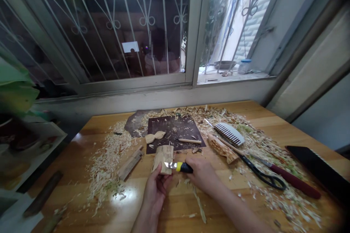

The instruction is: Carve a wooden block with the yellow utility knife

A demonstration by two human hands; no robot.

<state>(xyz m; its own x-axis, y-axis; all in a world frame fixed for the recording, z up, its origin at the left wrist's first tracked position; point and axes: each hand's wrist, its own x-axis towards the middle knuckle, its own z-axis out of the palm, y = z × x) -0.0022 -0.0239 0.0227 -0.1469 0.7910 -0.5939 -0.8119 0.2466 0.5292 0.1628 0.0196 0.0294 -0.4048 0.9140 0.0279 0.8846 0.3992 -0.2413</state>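
My left hand (158, 188) grips the lower end of a pale wood block (163, 154), thumb on its face. In my right hand (201, 173) is a utility knife (183, 167) with a black and yellow handle. Its blade points left and lies across the lower part of the block; whether it cuts in cannot be made out. Just beyond the block, a carved bow-shaped wood piece (155, 137) and a pencil-like stick (190, 141) rest on a dark sheet (175, 123). Left of the block lies a narrow wood strip (131, 163).
Wood shavings (109, 160) cover much of the table (93, 204). On the right lie a rough wood piece (222, 149), a white comb (229, 133), black-handled scissors (262, 174), a red-handled tool (295, 181) and a black flat object (314, 167). A dark stick (43, 193) is at left.
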